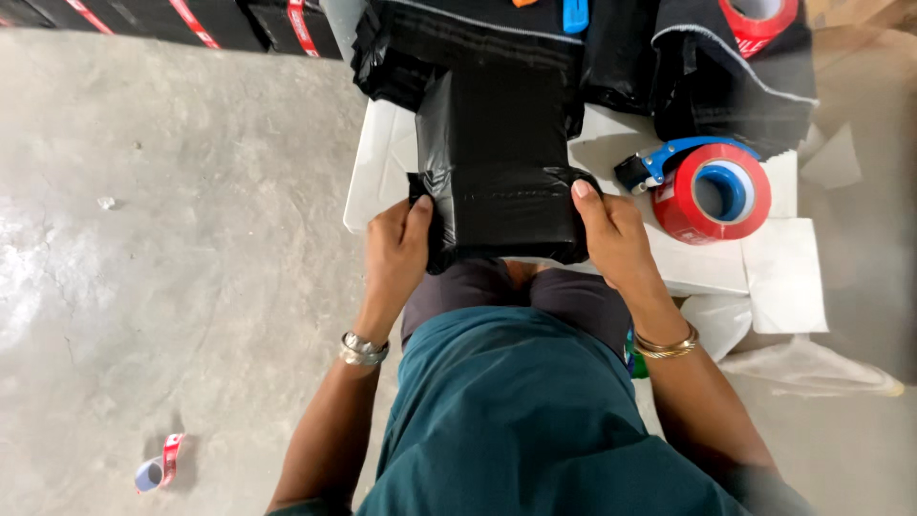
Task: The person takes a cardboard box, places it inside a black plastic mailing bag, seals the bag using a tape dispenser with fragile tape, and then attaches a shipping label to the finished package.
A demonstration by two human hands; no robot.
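Black plastic parcel (501, 182) between hands | left hand (399, 250) grips left corner | right hand (611, 234) grips right corner

Soft even daylight, floor glare left, blurred right edge.

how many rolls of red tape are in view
3. One red tape roll in a blue dispenser sits on the white table beside the right hand; one roll lies on black fabric at top right; a small one is on the floor. Others may be hidden.
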